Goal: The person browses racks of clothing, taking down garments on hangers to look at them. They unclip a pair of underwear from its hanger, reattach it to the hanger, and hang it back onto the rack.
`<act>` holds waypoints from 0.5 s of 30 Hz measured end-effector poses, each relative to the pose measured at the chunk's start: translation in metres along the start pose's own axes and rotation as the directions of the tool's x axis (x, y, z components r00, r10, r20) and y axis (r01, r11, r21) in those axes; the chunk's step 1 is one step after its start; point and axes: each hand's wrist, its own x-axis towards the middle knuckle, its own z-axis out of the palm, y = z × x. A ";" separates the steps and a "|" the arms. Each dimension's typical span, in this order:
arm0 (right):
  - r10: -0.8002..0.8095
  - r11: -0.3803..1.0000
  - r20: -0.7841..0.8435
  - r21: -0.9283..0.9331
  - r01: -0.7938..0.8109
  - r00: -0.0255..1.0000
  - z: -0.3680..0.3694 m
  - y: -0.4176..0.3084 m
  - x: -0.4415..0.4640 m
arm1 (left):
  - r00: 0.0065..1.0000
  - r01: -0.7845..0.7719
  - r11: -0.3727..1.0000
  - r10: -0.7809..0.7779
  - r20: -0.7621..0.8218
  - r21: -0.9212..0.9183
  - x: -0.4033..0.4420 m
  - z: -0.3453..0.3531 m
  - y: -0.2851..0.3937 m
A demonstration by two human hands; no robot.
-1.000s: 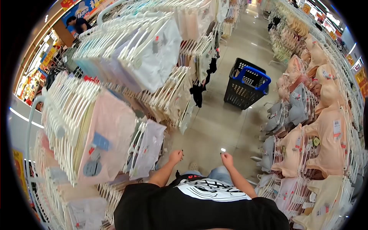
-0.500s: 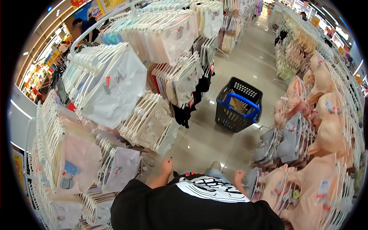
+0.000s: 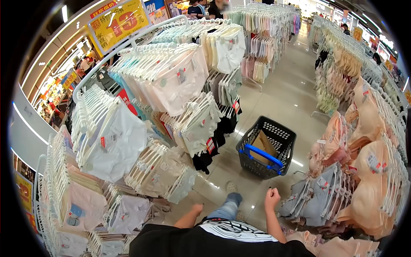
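My left hand point(image 3: 197, 208) hangs low beside my body, close to the lower hangers of the left rack; it is blurred and its fingers are hard to make out. My right hand point(image 3: 272, 199) is raised in front of my right hip, its fingers curled closed with nothing visible in them. Just beyond it on the floor stands a black perforated shopping basket point(image 3: 274, 132) with a blue handle point(image 3: 262, 158). Inside the basket lies a brown cardboard-like item point(image 3: 264, 143). Neither hand touches the basket.
Racks of light-coloured underwear point(image 3: 113, 139) line the left side. Bras on hangers point(image 3: 370, 171) line the right. A tiled aisle point(image 3: 282, 94) runs between them. A yellow price sign point(image 3: 119, 25) stands above the left rack, and people point(image 3: 216, 9) are at the far back left.
The basket has come nearer and lower in view, and more of its inside shows. My right hand has risen beside it; my left hand has dropped lower. The racks have shifted with my view.
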 end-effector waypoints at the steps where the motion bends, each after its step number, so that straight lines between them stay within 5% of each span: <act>1: -0.037 0.999 0.021 0.020 0.037 0.999 0.003 -0.020 0.009 | 0.982 0.081 0.991 -0.097 0.161 0.107 0.009 0.011 -0.010; 2: -0.076 0.997 0.037 0.033 0.074 0.996 0.005 -0.038 0.021 | 0.929 0.120 0.965 -0.191 0.317 0.232 0.018 0.022 -0.019; 5: -0.525 0.830 0.092 -0.164 0.533 0.846 0.024 -0.083 0.067 | 0.936 -0.322 0.880 0.240 0.259 0.348 0.057 0.048 -0.046; 6: -0.565 0.791 0.122 -0.204 0.577 0.816 0.035 -0.095 0.082 | 0.970 -0.212 0.901 0.147 0.193 0.379 0.066 0.045 -0.032; 9: -0.520 0.662 0.331 -0.426 0.617 0.787 0.063 -0.099 0.124 | 0.994 -0.044 0.997 0.050 -0.096 0.071 0.070 -0.005 0.056; 11: -0.459 0.548 0.493 -0.497 0.672 0.739 0.082 -0.068 0.143 | 0.949 -0.106 0.994 0.100 -0.298 -0.006 0.078 -0.037 0.118; 13: 0.016 0.576 0.716 -0.577 0.579 0.698 0.101 -0.051 0.161 | 0.895 -0.186 0.980 0.138 -0.424 -0.074 0.096 -0.060 0.156; 15: -0.167 0.596 0.747 -0.443 0.669 0.643 0.105 -0.048 0.168 | 0.859 -0.293 0.947 0.200 -0.471 -0.132 0.113 -0.076 0.186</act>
